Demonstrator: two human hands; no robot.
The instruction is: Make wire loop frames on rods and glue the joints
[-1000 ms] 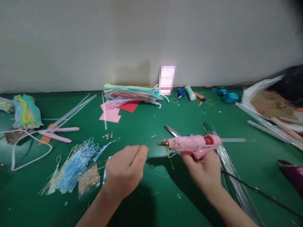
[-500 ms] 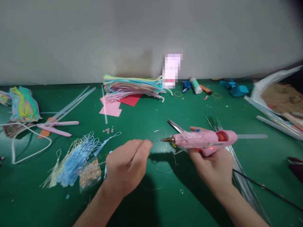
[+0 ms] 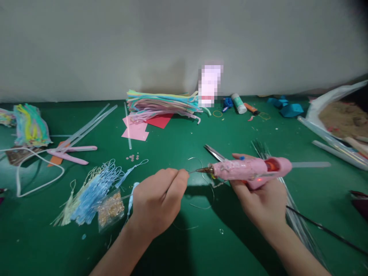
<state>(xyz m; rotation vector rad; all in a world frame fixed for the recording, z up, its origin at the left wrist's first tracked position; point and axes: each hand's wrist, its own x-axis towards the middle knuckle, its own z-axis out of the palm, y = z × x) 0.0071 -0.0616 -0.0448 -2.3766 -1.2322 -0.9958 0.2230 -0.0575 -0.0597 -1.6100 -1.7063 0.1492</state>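
Observation:
My right hand (image 3: 263, 201) grips a pink glue gun (image 3: 250, 168), held level above the green table (image 3: 184, 245) with its metal nozzle pointing left. A clear glue stick pokes out of the gun's back end. My left hand (image 3: 158, 199) is closed in a pinch on a thin wire, whose tip meets the nozzle. Loose loops of the same thin wire (image 3: 202, 191) lie on the table below the two hands. A pair of scissors (image 3: 214, 152) lies just behind the gun.
Blue tassels (image 3: 92, 191) and a small bag of gold beads (image 3: 110, 210) lie at the left. Farther back are pink tweezers (image 3: 70, 155), clear glue sticks (image 3: 89, 126), a stack of pastel strips (image 3: 161, 105), pink paper (image 3: 135, 132). Silver wires (image 3: 290, 207) and a plastic bag (image 3: 336, 119) are at the right.
The view has shifted, so the hands sit a little farther right in the frame. My left hand's pinch has closed in on the nozzle, and the wire's tip now touches it.

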